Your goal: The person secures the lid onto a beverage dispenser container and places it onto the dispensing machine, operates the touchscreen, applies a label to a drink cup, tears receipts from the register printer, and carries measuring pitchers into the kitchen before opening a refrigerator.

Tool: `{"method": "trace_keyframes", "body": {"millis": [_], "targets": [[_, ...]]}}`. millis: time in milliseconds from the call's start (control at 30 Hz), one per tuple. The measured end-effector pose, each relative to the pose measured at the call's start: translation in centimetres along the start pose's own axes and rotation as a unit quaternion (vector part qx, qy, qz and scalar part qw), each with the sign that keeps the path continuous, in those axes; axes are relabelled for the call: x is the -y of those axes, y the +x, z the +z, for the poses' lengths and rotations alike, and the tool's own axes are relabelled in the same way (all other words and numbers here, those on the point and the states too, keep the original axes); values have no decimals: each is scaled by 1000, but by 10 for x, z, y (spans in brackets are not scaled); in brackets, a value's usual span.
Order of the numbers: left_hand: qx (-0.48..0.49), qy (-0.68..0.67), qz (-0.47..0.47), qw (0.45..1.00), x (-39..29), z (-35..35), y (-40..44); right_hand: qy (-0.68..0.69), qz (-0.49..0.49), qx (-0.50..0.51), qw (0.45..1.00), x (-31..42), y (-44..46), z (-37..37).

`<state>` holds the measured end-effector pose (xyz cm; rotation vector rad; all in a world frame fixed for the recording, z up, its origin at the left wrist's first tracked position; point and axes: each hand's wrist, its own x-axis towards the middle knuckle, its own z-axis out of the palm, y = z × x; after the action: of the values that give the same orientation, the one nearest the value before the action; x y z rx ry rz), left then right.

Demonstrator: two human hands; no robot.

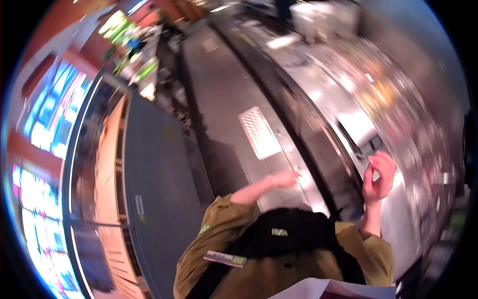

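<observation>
My left hand (287,179) hangs in front of my body above the grey floor, its outline softened by motion. Its fingers look stretched out to the right, and nothing shows in them. My right hand (381,178) is raised beside a metal counter (404,219). Its fingers are loosely bent, with a gap between thumb and fingers, and I see nothing held. Whether it touches the counter I cannot tell. Near its fingertips are a dark slot and a small dark fitting (374,143) on the counter.
A walkway (219,89) runs ahead, with a pale patterned floor plate (259,132). To the left stands a dark grey panel (162,179) beside a glass-fronted case with wooden shelves (110,169). Blurred containers (383,89) line the right counter. White tubs (323,21) stand farther back.
</observation>
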<state>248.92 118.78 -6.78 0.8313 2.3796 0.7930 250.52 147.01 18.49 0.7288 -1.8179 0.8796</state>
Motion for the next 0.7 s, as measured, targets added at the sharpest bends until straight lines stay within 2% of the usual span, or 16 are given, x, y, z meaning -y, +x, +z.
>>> {"method": "trace_keyframes", "body": {"millis": [33,67,100,133,200,233,300,333,367,400,433,467,500,567,600,700], "targets": [[-72,-38,99,992,-45,-36,-8,42,-6,24,999,3,22,42],[-70,28,160,984,-69,-73,-19,81,23,31,996,3,35,85],[-61,-28,196,978,-84,-107,-38,115,59,37,991,0,42,125],[-56,-69,214,973,-79,-131,-53,156,146,50,976,-11,37,165],[-7,-171,215,962,-39,-178,-82,154,220,104,958,-25,30,237],[-24,-196,207,958,-3,-196,-92,170,272,127,939,-36,21,273],[-57,-358,5,932,103,-219,-126,196,313,159,916,-49,18,353],[-161,-435,-83,882,165,-224,-143,190,314,175,914,-58,30,392],[-365,-414,-177,815,239,-204,-163,188,318,183,911,-70,43,432],[-488,-184,-385,761,286,-199,-190,202,324,181,906,-85,56,478],[-546,-213,-541,603,345,-160,-231,217,330,178,901,-101,71,527],[-556,-252,-699,373,397,-99,-279,211,297,175,915,-109,98,576],[-486,-304,-779,255,423,-36,-326,219,296,188,911,-113,126,619],[-354,-388,-815,246,398,-32,-369,295,298,175,891,-96,185,704],[-326,-414,-813,245,395,-41,-376,319,275,180,889,-92,204,752],[-291,-466,-798,247,431,-80,-370,417,280,290,815,-77,230,905]]}}
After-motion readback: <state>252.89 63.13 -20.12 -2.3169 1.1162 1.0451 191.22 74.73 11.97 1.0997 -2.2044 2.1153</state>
